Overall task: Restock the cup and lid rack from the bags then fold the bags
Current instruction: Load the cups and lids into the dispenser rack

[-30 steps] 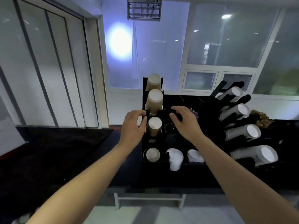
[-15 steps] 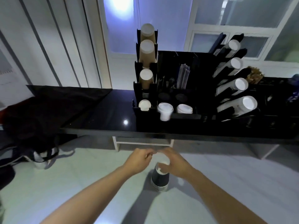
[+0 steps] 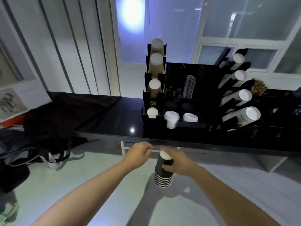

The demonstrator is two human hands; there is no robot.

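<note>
Head view, low centre of frame: right hand [image 3: 179,162] wrapped around a stack of black cups [image 3: 163,174], fingers curled on its side, held above the floor. Left hand [image 3: 138,154] just left of the stack's top, fingers curled; cannot tell whether pinching anything. Beyond, across mid-frame, dark counter [image 3: 120,121]. On it, right of centre, black rack [image 3: 179,95] with brown cups [image 3: 156,62] in a tall column, white lids [image 3: 189,117] in front, white cups [image 3: 241,97] slanted at right. Dark bags [image 3: 53,121] draped at left.
</note>
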